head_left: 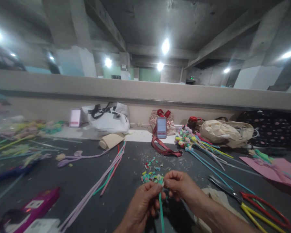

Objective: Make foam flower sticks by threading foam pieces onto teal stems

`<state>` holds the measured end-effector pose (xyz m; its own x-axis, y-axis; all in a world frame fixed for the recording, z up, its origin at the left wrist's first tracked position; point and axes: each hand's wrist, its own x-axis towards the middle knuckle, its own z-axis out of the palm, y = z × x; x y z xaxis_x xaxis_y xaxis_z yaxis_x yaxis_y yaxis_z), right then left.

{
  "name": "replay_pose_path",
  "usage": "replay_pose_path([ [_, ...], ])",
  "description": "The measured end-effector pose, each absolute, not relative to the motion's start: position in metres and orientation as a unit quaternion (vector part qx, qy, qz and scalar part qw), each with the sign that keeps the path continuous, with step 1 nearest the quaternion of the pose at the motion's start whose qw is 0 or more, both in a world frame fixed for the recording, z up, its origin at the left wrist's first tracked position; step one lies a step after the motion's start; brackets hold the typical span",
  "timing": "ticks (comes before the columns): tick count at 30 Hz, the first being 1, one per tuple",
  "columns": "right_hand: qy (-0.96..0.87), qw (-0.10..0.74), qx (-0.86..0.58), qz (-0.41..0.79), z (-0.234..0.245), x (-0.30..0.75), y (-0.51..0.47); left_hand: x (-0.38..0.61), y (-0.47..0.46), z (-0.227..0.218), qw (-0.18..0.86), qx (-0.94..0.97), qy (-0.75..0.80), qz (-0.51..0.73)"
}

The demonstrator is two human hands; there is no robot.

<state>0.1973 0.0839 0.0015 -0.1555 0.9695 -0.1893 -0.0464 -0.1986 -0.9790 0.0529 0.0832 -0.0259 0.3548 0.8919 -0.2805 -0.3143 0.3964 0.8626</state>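
Observation:
A green pipe cleaner [161,213] runs down between my hands at the lower middle. Around its upper part the fingers of my left hand [145,199] are pinched. My right hand [181,183] has thumb and fingertips pressed together on a small pale piece at the stem's top; its exact shape is hidden. Just beyond my fingertips lies a pile of small coloured clippings [147,176]. Scissors [239,195] with one red and one yellow handle rest to the right of my right forearm.
Purple, green and red pipe cleaners [97,184] and a magenta tool [36,207] lie on the left. Several pipe-cleaner flowers [185,137] are bunched at right, near pink paper [278,168]. A white bag [109,119] and phone-like screens [161,127] stand along the back.

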Motion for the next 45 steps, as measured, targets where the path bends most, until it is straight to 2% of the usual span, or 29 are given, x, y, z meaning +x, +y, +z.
replay_pose_path([
  [12, -0.458, 0.424, -0.452, 0.637, -0.001, 0.199, 0.094, 0.049, 0.086, -0.022, 0.699, 0.397, 0.417, 0.423],
  [24, -0.496, 0.427, -0.475, 0.589, 0.001, 0.192, 0.076, 0.052, 0.080, -0.020, 0.683, 0.415, 0.415, 0.435],
  [30, -0.471, 0.437, -0.453, 0.618, 0.000, 0.195, 0.074, 0.051, 0.084, -0.021, 0.691, 0.424, 0.421, 0.406],
  [39, -0.441, 0.407, -0.413, 0.685, 0.002, 0.191, 0.072, 0.049, 0.079, -0.014, 0.722, 0.410, 0.367, 0.421],
  [45, -0.446, 0.406, -0.433, 0.670, 0.009, 0.190, 0.069, 0.047, 0.079, -0.014, 0.738, 0.410, 0.355, 0.401],
])
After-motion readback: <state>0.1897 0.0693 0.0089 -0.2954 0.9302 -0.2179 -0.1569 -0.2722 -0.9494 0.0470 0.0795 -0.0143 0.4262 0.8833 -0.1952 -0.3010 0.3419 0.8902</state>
